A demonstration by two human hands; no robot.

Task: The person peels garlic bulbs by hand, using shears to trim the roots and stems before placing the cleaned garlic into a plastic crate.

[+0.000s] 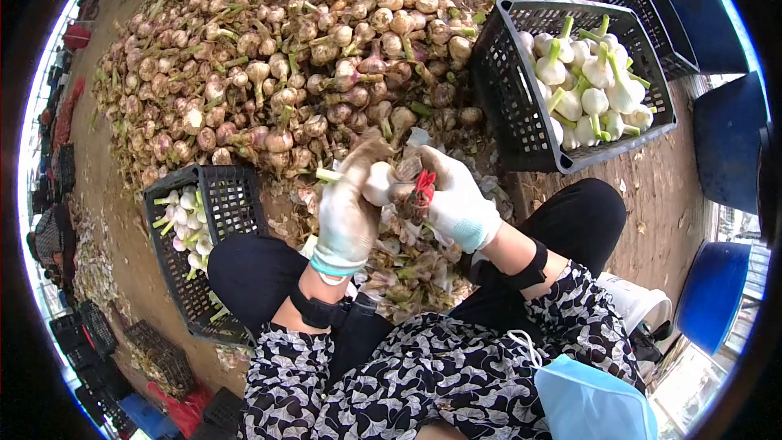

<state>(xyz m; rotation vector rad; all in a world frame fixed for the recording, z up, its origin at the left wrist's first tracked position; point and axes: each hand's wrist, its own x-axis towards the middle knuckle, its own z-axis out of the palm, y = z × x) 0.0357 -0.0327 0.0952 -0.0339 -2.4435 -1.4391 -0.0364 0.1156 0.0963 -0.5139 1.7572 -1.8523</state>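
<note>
Between my hands is a peeled white garlic bulb (378, 185) with its short green stem (327, 174) pointing left. My left hand (349, 205), in a soiled white glove, is closed around this bulb and stem. My gloved right hand (461, 200) is closed on a small tool with a red wrapping (424, 188), close to the bulb's right side. The tool's working end is hard to make out. Just beyond both hands lies a big heap of unpeeled garlic (277, 90), with dirt and dry skins on the bulbs. Loose peelings (415, 265) cover the ground below my hands.
To the right, a black crate (521, 106) holds cleaned garlic bulbs (595, 90). Another black crate (232, 204) with cleaned garlic stands beside my left knee. Blue tubs (713, 293) line the right side, near a white bucket (639, 301). More crates (159, 354) sit at lower left.
</note>
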